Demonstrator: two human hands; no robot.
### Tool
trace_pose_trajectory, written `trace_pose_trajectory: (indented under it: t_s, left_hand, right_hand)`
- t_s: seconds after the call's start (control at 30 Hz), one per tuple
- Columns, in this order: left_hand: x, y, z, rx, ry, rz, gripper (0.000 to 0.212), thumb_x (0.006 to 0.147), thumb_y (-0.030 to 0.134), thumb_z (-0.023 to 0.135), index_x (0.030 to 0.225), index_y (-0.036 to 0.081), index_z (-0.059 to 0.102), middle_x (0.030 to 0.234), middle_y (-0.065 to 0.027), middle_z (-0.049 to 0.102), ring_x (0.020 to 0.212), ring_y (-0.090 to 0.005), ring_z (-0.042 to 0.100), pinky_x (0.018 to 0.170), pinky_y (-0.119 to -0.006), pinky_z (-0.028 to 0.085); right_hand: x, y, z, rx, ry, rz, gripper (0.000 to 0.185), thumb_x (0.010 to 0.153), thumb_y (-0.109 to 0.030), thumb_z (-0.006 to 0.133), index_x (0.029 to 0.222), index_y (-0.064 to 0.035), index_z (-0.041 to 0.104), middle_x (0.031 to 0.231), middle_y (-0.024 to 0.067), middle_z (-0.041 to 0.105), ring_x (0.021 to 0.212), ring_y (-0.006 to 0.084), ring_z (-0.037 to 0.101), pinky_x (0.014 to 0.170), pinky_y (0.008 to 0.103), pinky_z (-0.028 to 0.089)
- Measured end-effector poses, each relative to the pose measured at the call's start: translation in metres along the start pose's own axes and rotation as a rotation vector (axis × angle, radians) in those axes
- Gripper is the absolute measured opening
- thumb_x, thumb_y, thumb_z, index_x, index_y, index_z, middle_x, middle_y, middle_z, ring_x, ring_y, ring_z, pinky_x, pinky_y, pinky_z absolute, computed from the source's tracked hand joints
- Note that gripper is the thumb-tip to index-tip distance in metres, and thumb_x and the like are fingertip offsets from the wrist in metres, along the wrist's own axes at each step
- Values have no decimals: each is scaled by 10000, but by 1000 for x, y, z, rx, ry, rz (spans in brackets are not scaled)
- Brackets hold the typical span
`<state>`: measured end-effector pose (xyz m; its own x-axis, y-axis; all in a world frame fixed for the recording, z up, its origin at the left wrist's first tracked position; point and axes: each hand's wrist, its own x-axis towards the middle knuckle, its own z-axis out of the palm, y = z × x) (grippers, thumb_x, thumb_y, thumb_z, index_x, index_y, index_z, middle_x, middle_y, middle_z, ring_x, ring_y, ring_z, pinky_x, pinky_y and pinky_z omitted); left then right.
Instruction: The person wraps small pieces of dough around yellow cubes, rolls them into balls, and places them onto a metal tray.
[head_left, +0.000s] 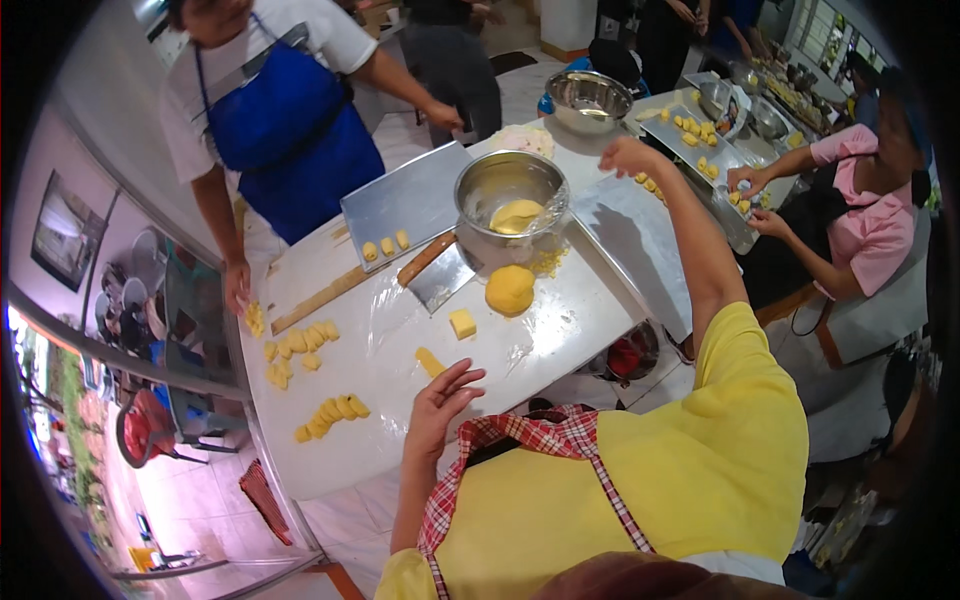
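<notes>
My left hand (442, 409) hovers at the table's near edge, fingers apart and nothing in them. Just beyond its fingertips lies a flattened strip of yellow dough (429, 361). A yellow block (463, 324) and a round dough ball (510, 290) sit farther back. My right hand (636, 157) reaches out over a metal tray (634, 240), casting a shadow on it; its fingers are loosely bent and I see nothing held. Between the hands stands a steel bowl (512, 166) with dough (517, 216) and plastic wrap inside. A wooden-handled dough scraper (444, 279) lies beside it.
Sliced dough pieces (334, 415) and more pieces (300, 341) rest on the left of the white table (390, 442). Three small rolls (387, 246) lie on a baking tray (405, 195) near a wooden stick (322, 300). A person in a blue apron (289, 135) stands opposite; another works at right.
</notes>
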<state>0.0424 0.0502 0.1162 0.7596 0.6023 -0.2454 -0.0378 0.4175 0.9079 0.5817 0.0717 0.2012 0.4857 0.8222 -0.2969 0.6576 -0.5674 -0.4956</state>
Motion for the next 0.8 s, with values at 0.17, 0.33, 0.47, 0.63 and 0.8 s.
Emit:
trace_pose_trajectory:
  t_s: [0.17,0.33,0.47,0.63,0.8]
  left_hand:
    - [-30,-15,-35,-101,74,-11,471,870,21,608,1325,-23,494,1185,-153,626,936,-160,613,852,-284,491]
    - [-63,-15,-54,-86,160,-31,451,880,7,581,1321,-27,496,1181,-162,624,974,-167,598,869,-306,492]
    - [-71,-16,-67,-57,151,58,432,881,4,569,1306,-36,504,1174,-163,624,1055,-193,594,899,-311,482]
    - [-69,-32,-95,161,491,126,331,866,1,595,1196,-23,585,1112,-104,662,985,-136,606,864,-278,482]
    - [-56,-39,-98,684,693,229,234,833,-1,625,1059,46,663,1043,-72,680,894,-176,623,811,-289,482]
  right_hand:
    - [16,-24,-63,-46,439,-414,331,786,-283,679,1024,-54,705,985,72,680,861,221,648,654,368,538]
    - [-18,-114,-42,-215,153,-25,323,798,-288,640,1001,-43,701,1220,84,633,955,224,623,740,366,510]
    - [-77,-116,45,377,572,-587,207,859,-120,624,1043,-47,683,1083,60,675,900,136,643,808,263,490]
    - [-177,-134,189,279,348,-677,183,844,8,632,1015,-38,676,947,24,683,816,82,614,749,242,500]
    - [-194,-126,296,293,251,-731,165,755,41,678,888,-56,680,837,74,635,794,228,621,678,318,493]
